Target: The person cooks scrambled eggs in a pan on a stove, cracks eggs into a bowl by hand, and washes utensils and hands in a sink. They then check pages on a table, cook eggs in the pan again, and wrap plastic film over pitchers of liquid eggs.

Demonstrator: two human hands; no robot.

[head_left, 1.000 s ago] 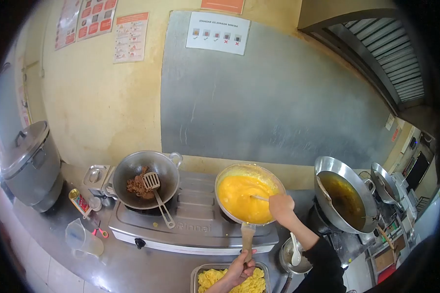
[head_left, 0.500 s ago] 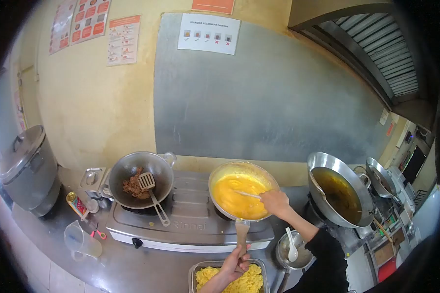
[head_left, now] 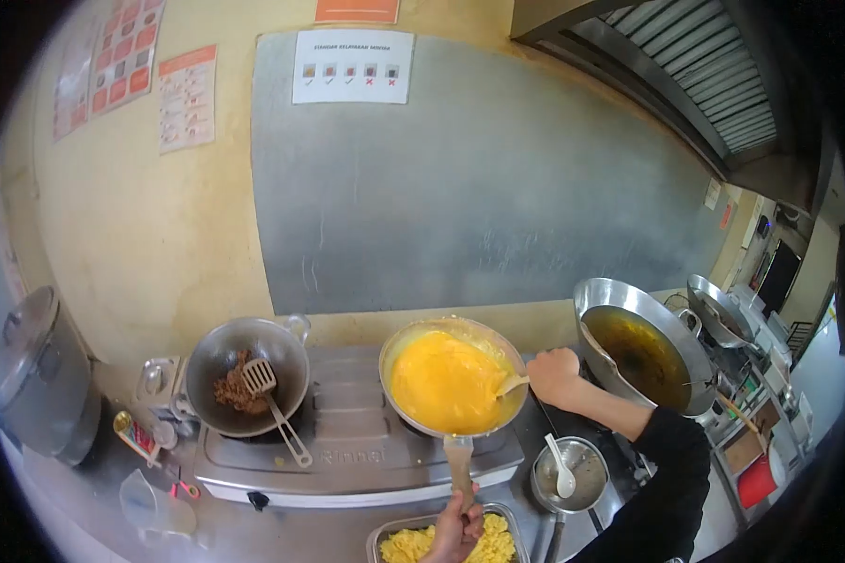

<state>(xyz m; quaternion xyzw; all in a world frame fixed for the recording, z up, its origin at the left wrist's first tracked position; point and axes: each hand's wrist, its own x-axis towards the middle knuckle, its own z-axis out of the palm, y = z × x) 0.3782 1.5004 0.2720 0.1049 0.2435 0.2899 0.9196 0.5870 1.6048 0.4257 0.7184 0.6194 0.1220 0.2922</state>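
Note:
A frying pan [head_left: 459, 450] sits on the right burner of the stove, its handle pointing toward me. Yellow beaten egg [head_left: 446, 380], glossy and wet on top, fills the pan. My left hand [head_left: 457, 533] is wrapped around the handle's near end. At the pan's right rim, my right hand [head_left: 554, 375] is closed on a spatula [head_left: 513, 384], whose pale blade dips into the egg; most of its handle is hidden by the fingers. Below my left hand lies a metal tray [head_left: 376, 542] of yellow scrambled egg [head_left: 493, 540].
A wok [head_left: 296, 361] with brown shredded food and a slotted turner [head_left: 260, 377] stands on the left burner. At right are an oil-filled wok [head_left: 596, 298] and a small pot [head_left: 587, 474] with a white spoon [head_left: 563, 480]. A plastic jug [head_left: 160, 507] stands front left.
My right hand has swept the spatula from the pan's middle to its right edge. The egg has spread across the pan. The view has shifted slightly; my left hand keeps the handle.

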